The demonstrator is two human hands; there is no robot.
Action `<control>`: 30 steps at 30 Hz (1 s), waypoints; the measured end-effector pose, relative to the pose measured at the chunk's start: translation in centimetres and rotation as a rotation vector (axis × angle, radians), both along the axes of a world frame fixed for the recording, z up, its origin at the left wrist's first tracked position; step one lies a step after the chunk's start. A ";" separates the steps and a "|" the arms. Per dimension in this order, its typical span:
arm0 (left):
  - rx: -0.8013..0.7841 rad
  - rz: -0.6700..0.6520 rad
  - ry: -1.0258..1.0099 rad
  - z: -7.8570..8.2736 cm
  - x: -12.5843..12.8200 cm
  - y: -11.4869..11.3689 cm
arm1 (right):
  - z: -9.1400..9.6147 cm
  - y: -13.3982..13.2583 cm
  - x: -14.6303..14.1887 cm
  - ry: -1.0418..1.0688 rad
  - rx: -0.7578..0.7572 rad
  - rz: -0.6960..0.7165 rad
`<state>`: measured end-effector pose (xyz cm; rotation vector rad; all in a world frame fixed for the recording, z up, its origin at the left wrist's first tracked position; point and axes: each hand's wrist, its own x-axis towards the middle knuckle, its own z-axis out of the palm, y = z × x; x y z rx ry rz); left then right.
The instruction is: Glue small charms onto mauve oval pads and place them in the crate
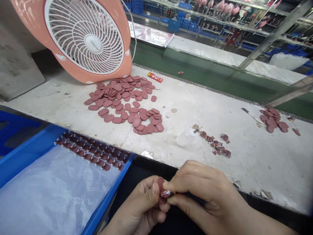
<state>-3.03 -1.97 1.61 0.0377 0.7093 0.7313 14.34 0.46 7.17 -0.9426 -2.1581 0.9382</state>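
"What's the left hand (137,209) holding?"

"A matte oval tag (160,186), long axis nearly upright, pinched firmly between thumb and fingers, just above the bench edge."

"And the right hand (205,189)?"

"Nearly closed, fingertips pinching a small ornament (165,194) against the tag."

"Any writing?"

"None I can read, not even on that red packet (155,77)."

"The rest?"

"Matching tags (122,98) heaped by a pink fan (85,39), more lined up in a blue tray (107,192)."

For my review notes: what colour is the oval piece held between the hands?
The oval piece is a dusty reddish pink, seen best in the head view.
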 end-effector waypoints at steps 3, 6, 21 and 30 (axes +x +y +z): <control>0.005 0.003 -0.054 -0.3 -0.2 0.1 | 0.1 0.0 -0.2 -0.001 -0.013 0.005; 0.037 0.014 -0.125 -0.9 -0.5 0.2 | 0.1 0.1 -0.1 0.018 -0.011 -0.018; 0.042 0.004 -0.117 -2.9 -1.0 0.3 | -1.8 0.3 -1.7 0.103 0.043 -0.133; 0.374 0.468 0.616 -1.1 -1.6 -0.8 | -6.0 -0.5 -5.1 -0.052 0.727 -0.285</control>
